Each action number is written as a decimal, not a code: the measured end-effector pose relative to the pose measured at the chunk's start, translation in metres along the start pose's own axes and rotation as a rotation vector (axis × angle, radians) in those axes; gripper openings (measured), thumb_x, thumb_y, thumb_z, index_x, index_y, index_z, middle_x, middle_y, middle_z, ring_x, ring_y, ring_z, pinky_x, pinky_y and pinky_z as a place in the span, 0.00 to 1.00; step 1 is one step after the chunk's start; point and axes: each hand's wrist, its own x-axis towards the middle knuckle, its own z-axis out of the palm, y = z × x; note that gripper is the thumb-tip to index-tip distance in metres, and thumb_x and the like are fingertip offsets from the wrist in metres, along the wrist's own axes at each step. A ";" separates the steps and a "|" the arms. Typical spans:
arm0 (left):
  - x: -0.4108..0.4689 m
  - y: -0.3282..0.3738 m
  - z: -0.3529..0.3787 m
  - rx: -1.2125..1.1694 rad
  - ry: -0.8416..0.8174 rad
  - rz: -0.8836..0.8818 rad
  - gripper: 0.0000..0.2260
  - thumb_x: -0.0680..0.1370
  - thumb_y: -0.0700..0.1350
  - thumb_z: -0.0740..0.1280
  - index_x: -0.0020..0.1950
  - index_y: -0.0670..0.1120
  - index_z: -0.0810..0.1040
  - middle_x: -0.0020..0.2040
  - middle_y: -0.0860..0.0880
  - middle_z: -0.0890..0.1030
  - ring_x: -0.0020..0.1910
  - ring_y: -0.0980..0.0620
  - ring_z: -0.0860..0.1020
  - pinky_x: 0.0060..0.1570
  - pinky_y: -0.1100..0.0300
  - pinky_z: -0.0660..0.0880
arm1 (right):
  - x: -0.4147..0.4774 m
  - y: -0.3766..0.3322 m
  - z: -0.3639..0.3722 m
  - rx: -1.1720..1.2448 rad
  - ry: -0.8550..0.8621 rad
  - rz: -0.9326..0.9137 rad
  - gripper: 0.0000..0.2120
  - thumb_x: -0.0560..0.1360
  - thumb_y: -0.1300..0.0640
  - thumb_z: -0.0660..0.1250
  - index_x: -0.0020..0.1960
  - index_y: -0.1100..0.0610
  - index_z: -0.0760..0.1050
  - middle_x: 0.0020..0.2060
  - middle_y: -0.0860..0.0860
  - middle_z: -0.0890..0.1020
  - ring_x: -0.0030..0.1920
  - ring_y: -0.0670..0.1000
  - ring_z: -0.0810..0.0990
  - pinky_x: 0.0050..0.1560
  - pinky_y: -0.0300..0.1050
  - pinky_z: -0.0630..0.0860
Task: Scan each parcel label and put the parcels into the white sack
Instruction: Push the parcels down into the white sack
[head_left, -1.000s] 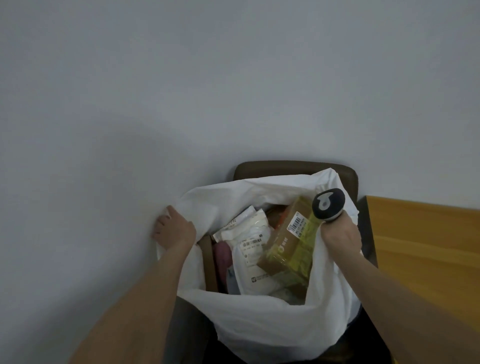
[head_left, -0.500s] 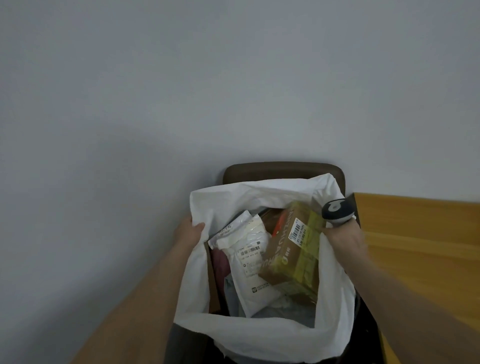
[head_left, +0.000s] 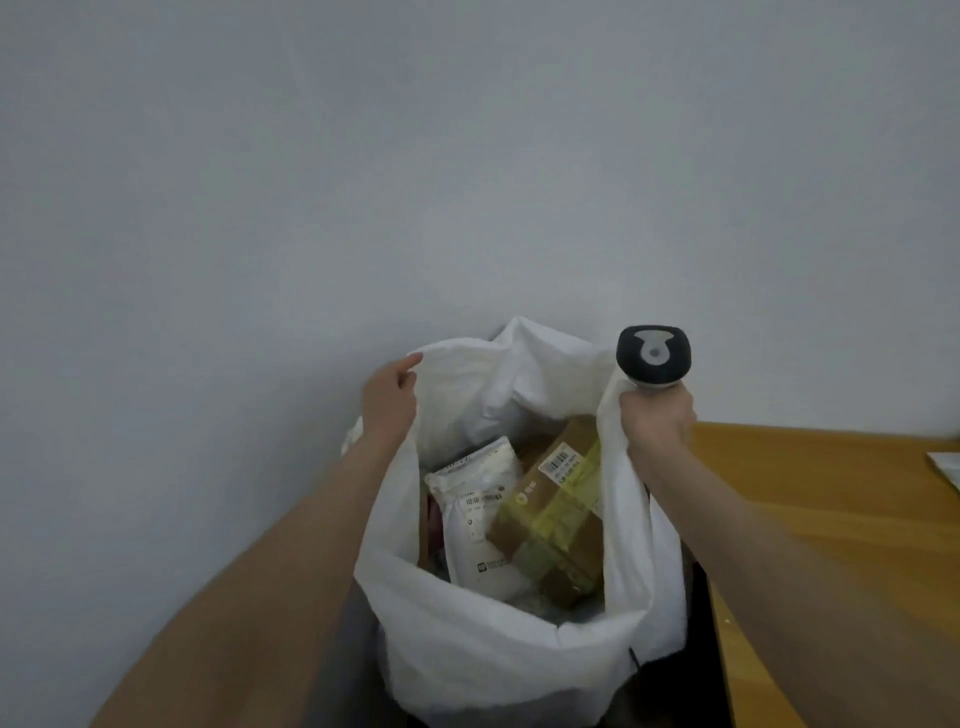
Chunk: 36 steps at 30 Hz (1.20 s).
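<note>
The left hand (head_left: 389, 402) grips the rim of the white sack (head_left: 498, 665) at 10 o'clock, with its thumb on the cloth. At 2 o'clock the right hand (head_left: 657, 423) is curled round one scanner (head_left: 653, 356) and the rim together. Inside the sack I count one brown box (head_left: 558, 512) and two white mailers (head_left: 480, 525). What lies under them is hard to make out.

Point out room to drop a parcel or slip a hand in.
Free: inside the white sack, the gap between its back wall and the tops of the mailer and taped box; also the wooden table beside the right hand gripping the scanner. Crowded: the sack's middle.
</note>
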 end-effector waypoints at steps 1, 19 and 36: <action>0.006 0.011 -0.001 -0.001 0.006 0.033 0.15 0.79 0.34 0.60 0.64 0.40 0.78 0.59 0.41 0.80 0.58 0.44 0.77 0.58 0.63 0.67 | -0.001 -0.011 -0.003 0.035 0.018 -0.032 0.07 0.75 0.63 0.63 0.52 0.56 0.72 0.44 0.55 0.76 0.48 0.59 0.77 0.47 0.50 0.74; -0.001 -0.017 0.019 0.081 -0.101 -0.281 0.18 0.78 0.35 0.60 0.67 0.41 0.75 0.67 0.41 0.75 0.66 0.43 0.73 0.66 0.57 0.66 | 0.007 0.027 -0.015 0.046 0.010 0.085 0.11 0.73 0.59 0.69 0.54 0.59 0.74 0.43 0.56 0.79 0.45 0.59 0.79 0.46 0.51 0.78; 0.065 0.027 0.021 -0.197 0.078 -0.226 0.20 0.76 0.34 0.58 0.66 0.44 0.76 0.64 0.42 0.77 0.63 0.43 0.76 0.66 0.54 0.70 | 0.016 -0.039 -0.051 0.128 0.196 -0.084 0.05 0.74 0.57 0.66 0.49 0.52 0.71 0.42 0.51 0.78 0.48 0.57 0.78 0.53 0.51 0.77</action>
